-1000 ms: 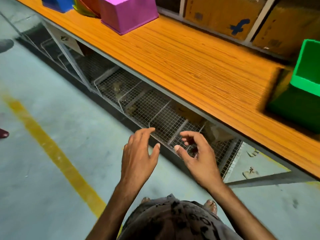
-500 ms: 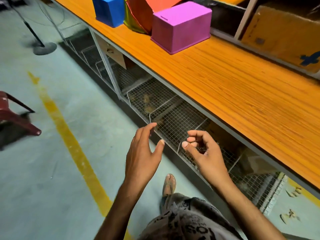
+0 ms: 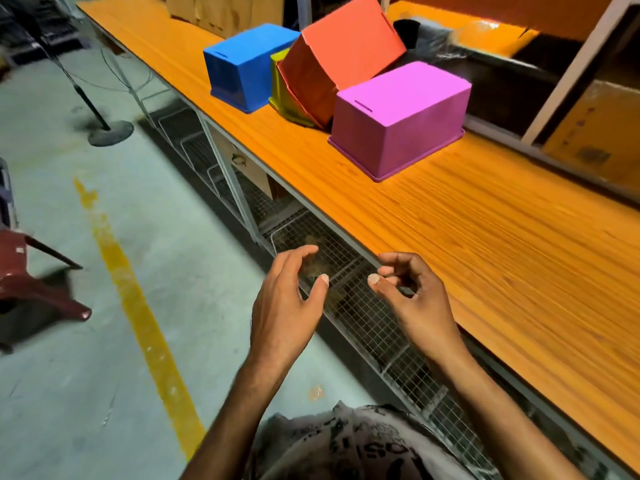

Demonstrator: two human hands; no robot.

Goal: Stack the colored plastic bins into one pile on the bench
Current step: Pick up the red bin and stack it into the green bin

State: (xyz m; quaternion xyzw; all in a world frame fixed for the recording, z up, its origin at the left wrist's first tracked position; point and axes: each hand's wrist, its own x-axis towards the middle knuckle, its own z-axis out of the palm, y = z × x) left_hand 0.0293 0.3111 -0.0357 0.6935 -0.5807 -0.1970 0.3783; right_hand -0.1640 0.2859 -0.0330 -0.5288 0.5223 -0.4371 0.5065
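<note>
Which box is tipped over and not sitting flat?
The red bin. It leans at a slant, propped over the yellow bin. The blue bin and the pink bin both sit flat, upside down on the bench.

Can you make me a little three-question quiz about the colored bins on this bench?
1. True or false: the purple bin sits upside down on the bench.
2. Which bin is tilted instead of flat? A) blue bin B) orange bin C) purple bin
3. Fill in: the left hand and right hand are holding ____.

Key:
1. True. Its closed bottom faces up.
2. B. The orange bin leans over the yellow bin.
3. Nothing. Both hands are open in front of the bench, away from every bin.
</note>
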